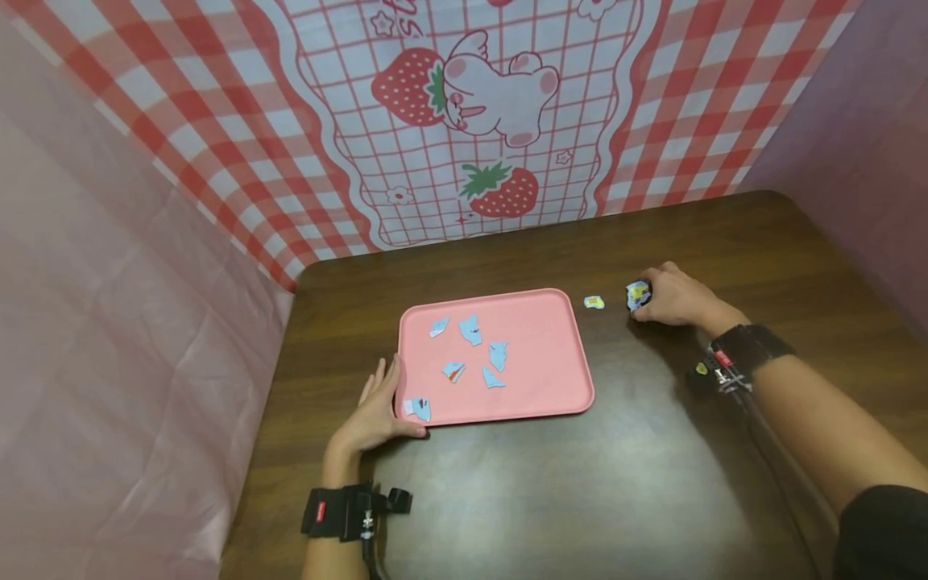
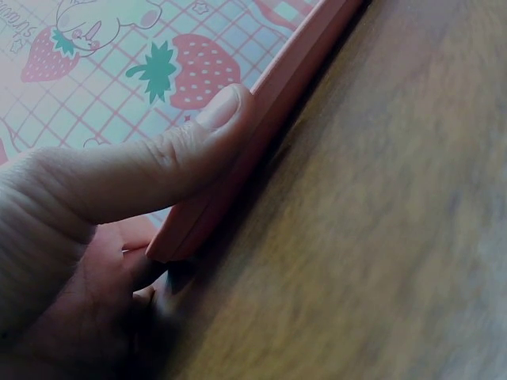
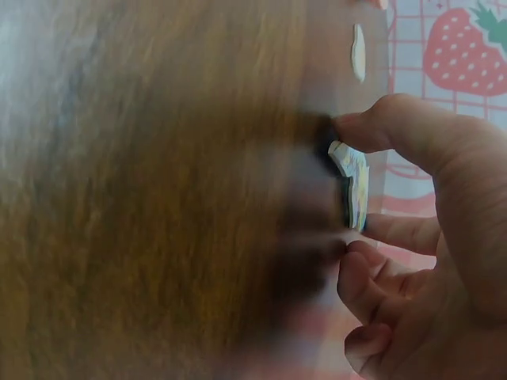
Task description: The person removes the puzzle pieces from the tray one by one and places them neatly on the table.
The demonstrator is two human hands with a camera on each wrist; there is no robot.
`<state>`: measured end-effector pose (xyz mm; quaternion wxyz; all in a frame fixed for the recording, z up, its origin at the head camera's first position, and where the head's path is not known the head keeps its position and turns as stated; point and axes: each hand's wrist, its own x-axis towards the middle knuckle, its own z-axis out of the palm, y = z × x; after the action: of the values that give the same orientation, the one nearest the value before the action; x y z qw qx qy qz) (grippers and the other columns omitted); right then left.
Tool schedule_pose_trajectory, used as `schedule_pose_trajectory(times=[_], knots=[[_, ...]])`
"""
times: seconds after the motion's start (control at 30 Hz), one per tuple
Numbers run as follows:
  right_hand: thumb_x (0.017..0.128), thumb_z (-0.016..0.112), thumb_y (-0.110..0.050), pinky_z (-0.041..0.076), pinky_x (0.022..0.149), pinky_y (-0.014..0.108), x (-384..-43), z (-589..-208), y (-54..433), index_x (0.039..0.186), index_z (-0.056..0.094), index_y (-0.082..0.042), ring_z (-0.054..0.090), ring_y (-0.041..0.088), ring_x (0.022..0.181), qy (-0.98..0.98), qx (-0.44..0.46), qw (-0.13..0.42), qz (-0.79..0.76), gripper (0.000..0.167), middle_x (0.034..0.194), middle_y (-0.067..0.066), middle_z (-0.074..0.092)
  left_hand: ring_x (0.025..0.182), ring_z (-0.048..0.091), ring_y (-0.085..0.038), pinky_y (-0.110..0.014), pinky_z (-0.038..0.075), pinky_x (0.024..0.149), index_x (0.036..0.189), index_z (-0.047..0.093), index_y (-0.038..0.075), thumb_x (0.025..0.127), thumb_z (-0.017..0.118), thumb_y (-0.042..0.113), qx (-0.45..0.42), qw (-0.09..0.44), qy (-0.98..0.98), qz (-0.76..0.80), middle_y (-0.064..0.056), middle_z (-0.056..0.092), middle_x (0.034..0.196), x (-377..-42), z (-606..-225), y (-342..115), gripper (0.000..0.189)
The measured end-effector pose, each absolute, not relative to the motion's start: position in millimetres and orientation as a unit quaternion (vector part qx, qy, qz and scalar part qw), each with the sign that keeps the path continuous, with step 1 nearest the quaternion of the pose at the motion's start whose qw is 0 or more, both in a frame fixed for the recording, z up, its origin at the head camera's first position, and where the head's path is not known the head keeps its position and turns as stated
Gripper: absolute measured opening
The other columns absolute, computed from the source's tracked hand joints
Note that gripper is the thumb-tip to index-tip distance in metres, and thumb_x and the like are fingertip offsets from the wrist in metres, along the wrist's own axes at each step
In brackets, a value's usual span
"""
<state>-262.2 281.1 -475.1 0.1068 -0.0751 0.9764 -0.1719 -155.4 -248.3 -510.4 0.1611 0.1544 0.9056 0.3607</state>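
Note:
My right hand (image 1: 674, 296) is at the table's far right, thumb and finger pinching a small irregular puzzle piece (image 1: 637, 295) by its edges. Blue, yellow and purple show on its face. In the right wrist view this puzzle piece (image 3: 355, 186) appears layered, with a dark edge under it, close over the tabletop. My left hand (image 1: 373, 411) spans the near left corner of a pink tray (image 1: 544, 354). Its thumb (image 2: 182, 158) lies straight along the front rim and its fingers reach up the left side. Several light-blue puzzle pieces (image 1: 498, 355) lie spread in the tray's left half.
A small yellow piece (image 1: 594, 302) lies on the brown table (image 1: 551, 491) between tray and right hand. Another yellowish piece (image 1: 701, 368) shows beside the right wrist strap. A strawberry-print cloth (image 1: 478, 105) hangs behind the table, and pink fabric (image 1: 109, 322) hangs at the left.

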Motion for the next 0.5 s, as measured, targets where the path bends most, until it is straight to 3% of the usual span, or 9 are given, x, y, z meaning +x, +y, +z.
schedule_pose_trajectory(times=[0.2, 0.5], knots=[[0.079, 0.079, -0.031, 0.048, 0.080, 0.056, -267.2, -476.7, 283.5, 0.139, 0.045, 0.013, 0.051, 0.042, 0.099, 0.973, -0.088, 0.109, -0.181, 0.082, 0.125, 0.037, 0.041, 0.153, -0.013, -0.034, -0.054, -0.007, 0.120, 0.161, 0.001, 0.003, 0.066, 0.094, 0.043, 0.158, 0.155, 0.906, 0.360, -0.015, 0.000, 0.168, -155.7, -512.1, -248.7, 0.139], [0.079, 0.080, -0.029, 0.045, 0.089, 0.058, -270.4, -480.7, 285.3, 0.138, 0.048, 0.014, 0.042, 0.045, 0.117, 0.972, -0.100, 0.101, -0.185, 0.079, 0.121, 0.036, 0.051, 0.153, -0.012, -0.035, -0.055, -0.006, 0.119, 0.161, 0.001, 0.002, 0.067, 0.094, 0.043, 0.160, 0.154, 0.907, 0.358, -0.016, 0.001, 0.168, -156.5, -512.4, -248.6, 0.138]])
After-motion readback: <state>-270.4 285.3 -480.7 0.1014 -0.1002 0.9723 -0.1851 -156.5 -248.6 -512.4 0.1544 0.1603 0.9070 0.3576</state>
